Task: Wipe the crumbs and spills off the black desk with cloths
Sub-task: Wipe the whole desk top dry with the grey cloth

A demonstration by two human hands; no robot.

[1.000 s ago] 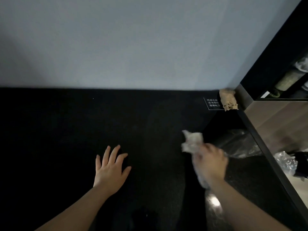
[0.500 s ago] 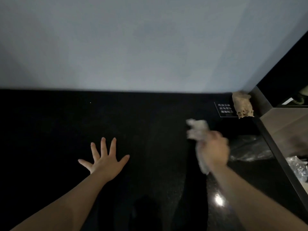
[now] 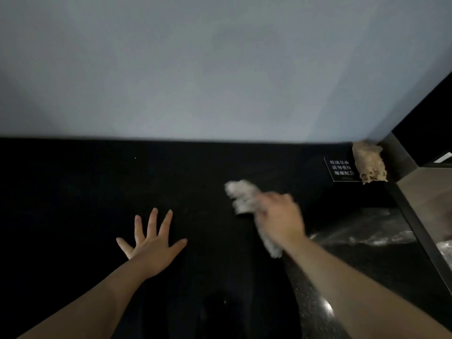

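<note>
Left hand [image 3: 152, 243] palm-down on the black table [image 3: 73, 192], fingers straight and fanned out, grip wide, holding nothing. Right hand [image 3: 278, 216] is motion-blurred, with its grip closed around a crumpled white cloth [image 3: 242, 196]. One bunch sticks out past the fingers toward the wall [image 3: 220, 69], and a tail hangs out under the heel of the hand. The cloth is right of table centre, well apart from the left hand; can't tell if it's actually touching the surface. Tan cloth [image 3: 369, 165] sits bunched in the far right corner where table meets wall, its left edge overlapping a small black sign [image 3: 341, 168] with white characters. Clear plastic sheet [image 3: 362, 231] lies on the table right of the right forearm, running up to the metal edge strip [image 3: 415, 223]. One tiny white speck [image 3: 135, 158] on the table, far side, left of centre. Speckled finish only visible near the front, where there's a glare spot [image 3: 326, 309].
</note>
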